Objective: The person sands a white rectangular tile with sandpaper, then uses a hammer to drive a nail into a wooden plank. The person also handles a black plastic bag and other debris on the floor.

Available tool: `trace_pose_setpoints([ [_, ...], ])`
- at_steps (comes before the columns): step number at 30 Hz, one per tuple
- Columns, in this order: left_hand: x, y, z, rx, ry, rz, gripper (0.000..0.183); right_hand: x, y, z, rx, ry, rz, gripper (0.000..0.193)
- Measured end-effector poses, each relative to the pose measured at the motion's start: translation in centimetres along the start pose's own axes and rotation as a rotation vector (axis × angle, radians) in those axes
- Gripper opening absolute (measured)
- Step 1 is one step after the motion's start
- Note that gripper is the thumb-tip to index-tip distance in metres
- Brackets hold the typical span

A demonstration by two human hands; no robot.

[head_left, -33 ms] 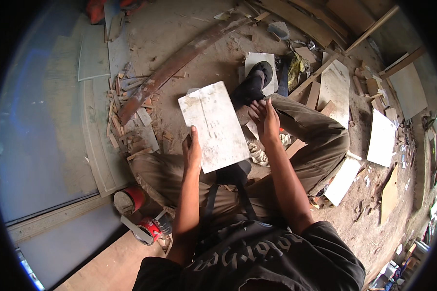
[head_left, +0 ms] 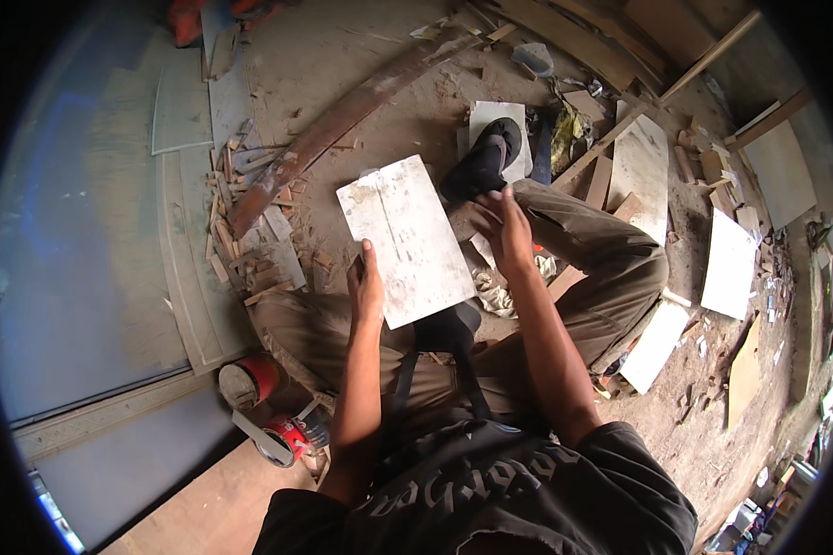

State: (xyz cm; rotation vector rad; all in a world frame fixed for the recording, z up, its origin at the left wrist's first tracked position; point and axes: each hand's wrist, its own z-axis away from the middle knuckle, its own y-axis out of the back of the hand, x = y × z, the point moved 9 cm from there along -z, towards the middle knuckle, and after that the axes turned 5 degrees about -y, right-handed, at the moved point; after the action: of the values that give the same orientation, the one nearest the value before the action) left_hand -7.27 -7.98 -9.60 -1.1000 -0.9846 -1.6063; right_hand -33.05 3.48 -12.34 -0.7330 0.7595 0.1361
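A white rectangular board [head_left: 409,245] with dark smudges and a worn far corner is tilted above my lap. My left hand [head_left: 367,287] grips its left edge, thumb on top and the other fingers hidden underneath. To the right of the board, my right hand [head_left: 509,231] is raised with its fingers stretched out and nothing in it. It is apart from the board and close to the black shoe [head_left: 483,166] on my foot. My crossed legs in brown trousers [head_left: 592,277] lie under both forearms.
Two red cans [head_left: 261,377] stand left of my leg, the nearer with a flat scraper-like blade across it. A long reddish-brown plank [head_left: 342,120] lies ahead amid wood scraps [head_left: 227,217]. White board pieces [head_left: 728,264] and offcuts litter the right. A grey-blue panel [head_left: 83,231] fills the left.
My right hand has tilted slightly, its fingers a little lower and nearer together. My left hand and the board have hardly moved.
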Motion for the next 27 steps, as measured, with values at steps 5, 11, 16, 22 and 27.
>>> trace_pose_setpoints([
  [5,2.0,1.6,-0.1,0.002,-0.106,-0.247,0.051,4.6,-5.8,4.6,-0.298,-0.025,0.52,0.05],
  [11,4.2,7.6,-0.2,0.27,-0.454,0.172,0.044,0.2,-6.3,6.3,-0.173,0.382,0.554,0.04],
  [16,3.7,-2.5,4.0,-0.275,-0.021,0.667,0.073,-1.5,-11.8,15.6,-0.232,0.888,1.107,0.039],
  [22,4.0,-0.8,4.9,-0.336,0.102,1.117,0.049,5.3,-16.2,23.6,-0.748,1.086,1.64,0.056],
  [27,5.5,2.2,8.2,-0.233,0.02,1.11,0.053,4.0,-17.1,24.9,-0.87,1.09,1.423,0.067],
])
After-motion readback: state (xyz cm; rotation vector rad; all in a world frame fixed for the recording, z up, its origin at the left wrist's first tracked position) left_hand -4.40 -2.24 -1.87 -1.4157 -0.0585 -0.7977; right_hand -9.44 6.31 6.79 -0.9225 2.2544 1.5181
